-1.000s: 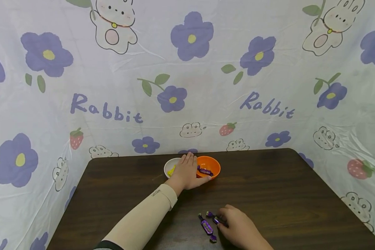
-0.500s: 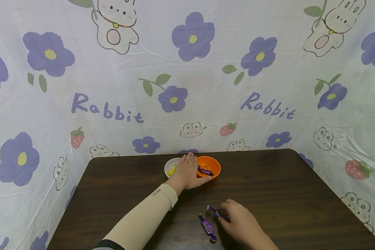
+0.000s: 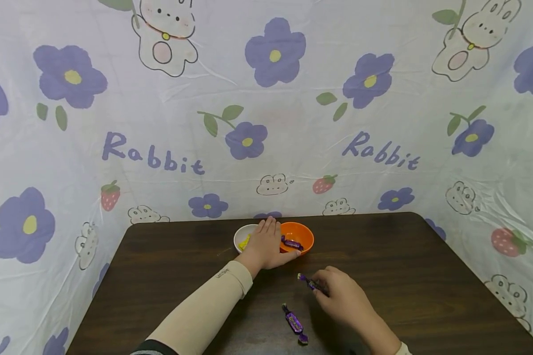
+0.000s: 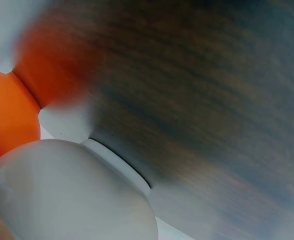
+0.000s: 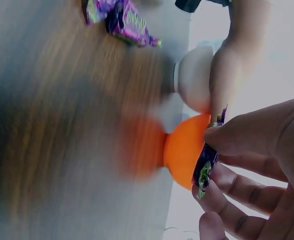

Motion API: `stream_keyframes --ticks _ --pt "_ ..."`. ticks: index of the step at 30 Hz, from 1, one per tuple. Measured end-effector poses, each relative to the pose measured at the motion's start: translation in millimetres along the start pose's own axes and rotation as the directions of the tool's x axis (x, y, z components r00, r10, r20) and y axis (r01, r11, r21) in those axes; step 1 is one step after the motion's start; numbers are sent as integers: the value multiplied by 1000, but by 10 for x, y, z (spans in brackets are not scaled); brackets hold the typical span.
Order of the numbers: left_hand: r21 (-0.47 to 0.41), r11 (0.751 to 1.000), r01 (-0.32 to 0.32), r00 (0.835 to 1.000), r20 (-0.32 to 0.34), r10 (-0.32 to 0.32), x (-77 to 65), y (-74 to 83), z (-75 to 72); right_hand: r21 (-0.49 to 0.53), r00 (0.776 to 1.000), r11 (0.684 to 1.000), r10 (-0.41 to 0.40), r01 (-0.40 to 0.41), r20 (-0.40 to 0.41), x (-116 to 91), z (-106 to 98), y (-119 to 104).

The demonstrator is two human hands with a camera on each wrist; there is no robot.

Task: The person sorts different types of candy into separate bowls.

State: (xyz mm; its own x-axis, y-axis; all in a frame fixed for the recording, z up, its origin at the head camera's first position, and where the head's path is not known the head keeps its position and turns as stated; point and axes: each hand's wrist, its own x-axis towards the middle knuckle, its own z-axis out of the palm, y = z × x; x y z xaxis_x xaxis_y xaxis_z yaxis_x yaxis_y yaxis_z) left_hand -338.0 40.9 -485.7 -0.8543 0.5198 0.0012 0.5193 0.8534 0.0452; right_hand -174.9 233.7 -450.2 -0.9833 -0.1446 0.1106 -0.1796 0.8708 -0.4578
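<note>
My right hand (image 3: pixel 344 296) pinches a purple wrapped candy (image 3: pixel 310 283) between thumb and fingers, raised over the table in the right wrist view. A second purple candy (image 3: pixel 294 323) lies on the table just left of that hand. At the back, my left hand (image 3: pixel 266 244) rests across a white bowl (image 3: pixel 238 234) and an orange bowl (image 3: pixel 296 228), fingers straight and thumb along the orange rim. Another purple candy (image 3: pixel 291 243) is inside the orange bowl. Something yellow (image 3: pixel 244 242) shows in the white bowl, partly hidden by the left hand.
The dark wood table (image 3: pixel 404 276) ends just behind the bowls. Beyond its far edge hangs a white cloth (image 3: pixel 293 108) printed with purple flowers and rabbits. My left forearm in its beige sleeve (image 3: pixel 204 305) stretches over the table's left half.
With the candy between its fingers, my right hand has lifted and moved forward, away from the candy left on the table. The left hand stays at the bowls.
</note>
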Motion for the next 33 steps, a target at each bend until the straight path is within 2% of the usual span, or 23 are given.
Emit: stream_keyframes --ticks 16,23,28,33 --pt "4 1000 -8 1000 -14 8 21 -18 26 2 997 1000 3 -3 -79 318 -62 179" --pt "9 1000 2 1000 8 -2 59 -17 87 60 993 998 26 -20 -112 451 -115 242" --pt "24 1000 1 1000 -22 -1 28 -7 51 87 991 996 36 -25 -126 563 -132 272" --pt "14 1000 -2 1000 -22 3 16 -15 18 90 991 996 29 -17 -131 663 -109 282"
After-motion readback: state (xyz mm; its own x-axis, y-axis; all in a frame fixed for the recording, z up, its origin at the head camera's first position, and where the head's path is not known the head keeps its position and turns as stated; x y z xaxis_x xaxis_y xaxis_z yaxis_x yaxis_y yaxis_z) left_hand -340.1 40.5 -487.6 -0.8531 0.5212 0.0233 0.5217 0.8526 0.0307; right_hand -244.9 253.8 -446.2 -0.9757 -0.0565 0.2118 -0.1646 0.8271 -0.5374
